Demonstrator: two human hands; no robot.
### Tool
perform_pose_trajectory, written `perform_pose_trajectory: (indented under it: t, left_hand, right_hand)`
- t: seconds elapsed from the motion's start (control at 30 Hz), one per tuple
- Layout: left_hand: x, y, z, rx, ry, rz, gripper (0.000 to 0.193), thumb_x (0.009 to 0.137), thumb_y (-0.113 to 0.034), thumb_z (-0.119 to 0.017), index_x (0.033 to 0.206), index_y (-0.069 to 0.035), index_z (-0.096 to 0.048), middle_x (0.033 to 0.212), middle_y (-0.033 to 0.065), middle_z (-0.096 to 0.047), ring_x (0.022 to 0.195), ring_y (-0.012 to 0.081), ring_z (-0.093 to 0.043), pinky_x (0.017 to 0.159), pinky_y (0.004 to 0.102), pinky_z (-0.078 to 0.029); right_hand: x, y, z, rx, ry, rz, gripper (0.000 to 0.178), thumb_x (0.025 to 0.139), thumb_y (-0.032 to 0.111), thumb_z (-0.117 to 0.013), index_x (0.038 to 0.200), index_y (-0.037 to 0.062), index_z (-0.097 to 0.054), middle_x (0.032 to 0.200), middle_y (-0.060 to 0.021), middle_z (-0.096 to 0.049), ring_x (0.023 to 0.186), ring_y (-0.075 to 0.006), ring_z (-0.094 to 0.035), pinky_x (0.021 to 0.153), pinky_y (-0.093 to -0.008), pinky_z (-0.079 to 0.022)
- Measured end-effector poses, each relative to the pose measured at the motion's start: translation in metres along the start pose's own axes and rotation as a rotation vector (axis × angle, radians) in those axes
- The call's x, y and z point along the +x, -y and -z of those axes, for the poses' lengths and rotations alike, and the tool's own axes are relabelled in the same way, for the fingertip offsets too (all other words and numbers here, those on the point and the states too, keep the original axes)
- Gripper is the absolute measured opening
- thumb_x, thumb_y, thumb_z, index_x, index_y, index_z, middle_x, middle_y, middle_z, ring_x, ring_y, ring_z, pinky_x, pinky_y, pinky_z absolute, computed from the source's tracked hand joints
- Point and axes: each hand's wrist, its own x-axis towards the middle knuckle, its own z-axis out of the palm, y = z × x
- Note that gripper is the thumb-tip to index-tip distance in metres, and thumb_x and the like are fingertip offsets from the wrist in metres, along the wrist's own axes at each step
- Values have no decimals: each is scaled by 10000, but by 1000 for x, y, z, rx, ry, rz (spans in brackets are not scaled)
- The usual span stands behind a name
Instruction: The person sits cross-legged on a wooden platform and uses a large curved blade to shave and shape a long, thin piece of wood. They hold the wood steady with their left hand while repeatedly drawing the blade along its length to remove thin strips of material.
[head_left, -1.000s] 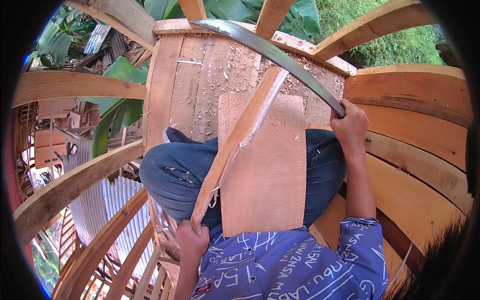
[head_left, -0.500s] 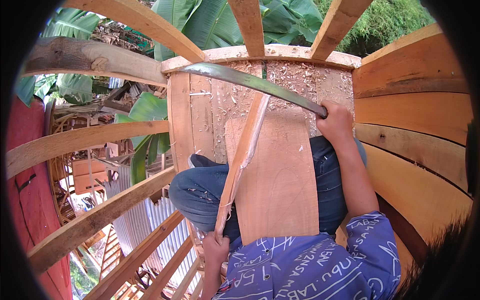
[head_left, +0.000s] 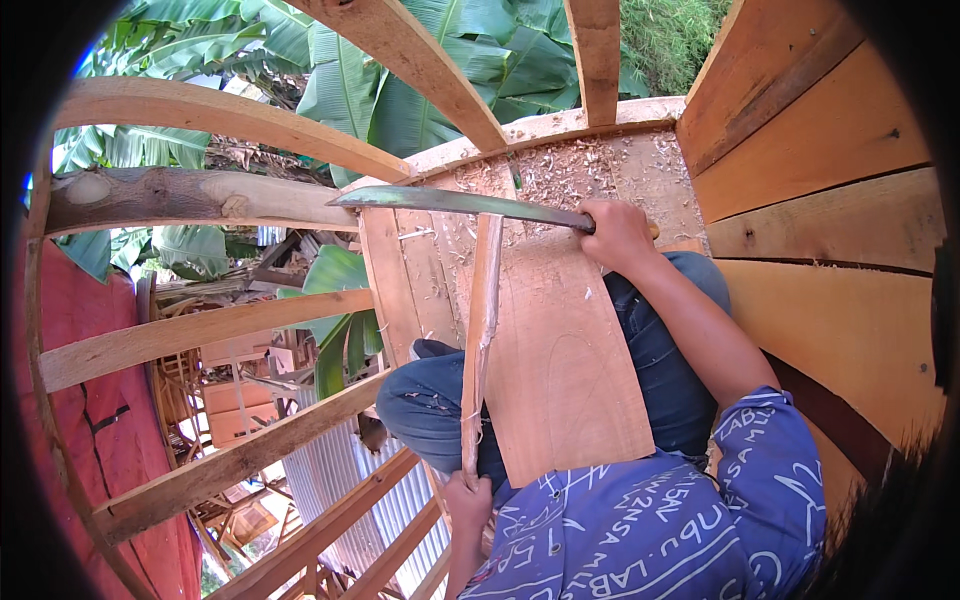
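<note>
My right hand (head_left: 618, 236) is closed round the handle of a machete (head_left: 462, 203). Its long, slightly curved blade points left, crossing over the upper end of a wooden stick (head_left: 481, 320). I cannot tell whether blade and wood touch. The stick's lower end is gripped in my left hand (head_left: 468, 497), low beside my knee. Its right side looks pale and freshly shaved, with a few curls of wood hanging near the lower end. Under the stick, a wide flat board (head_left: 560, 365) lies across my lap, over my jeans.
Shavings (head_left: 580, 175) litter the plank floor (head_left: 395, 270) ahead. Wooden slats (head_left: 240, 455) with gaps run along the left, and a plank wall (head_left: 830, 230) closes the right. A thick round pole (head_left: 190, 198) lies at the left. Banana leaves (head_left: 440, 80) stand beyond.
The view has shifted and turned a little. The machete now lies flatter across the stick's top, and the stick stands more upright. Both hands keep their holds.
</note>
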Motion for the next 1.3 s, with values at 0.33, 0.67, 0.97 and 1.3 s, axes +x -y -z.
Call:
perform_pose_trajectory:
  t: [0.33, 0.67, 0.97, 1.3]
  left_hand:
    - [-2, 9, -3, 24, -88, -29, 270, 703, -196, -647, 665, 56, -558, 575, 223, -542, 588, 401, -552, 919, 468, -387]
    - [-5, 12, -8, 100, -176, -144, 247, 708, -172, -642, 667, 38, -519, 564, 205, -521, 554, 349, -531, 738, 441, -344]
    - [-8, 4, 1, 91, -173, -82, 240, 696, -144, -648, 654, 30, -489, 559, 185, -502, 533, 294, -524, 538, 417, -405]
    - [-11, 2, -2, 167, -182, -46, 512, 706, -452, -755, 730, 21, -560, 638, 225, -577, 661, 411, -599, 611, 470, -452]
  right_hand:
    - [2, 12, 9, -126, 153, 51, 173, 708, 264, -665, 774, 117, -725, 763, -143, -672, 774, -339, -651, 717, -440, -512]
    - [-9, 18, 15, -6, 141, -47, 226, 730, 324, -706, 759, 101, -721, 756, -151, -668, 763, -344, -651, 703, -441, -513]
    - [-4, 25, 26, 85, 42, -183, 207, 762, 271, -674, 779, 65, -693, 732, -166, -659, 748, -368, -642, 685, -469, -499]
    - [-8, 23, 31, 133, -11, -150, 230, 771, 262, -690, 709, 48, -634, 639, -168, -591, 656, -368, -606, 599, -443, -463]
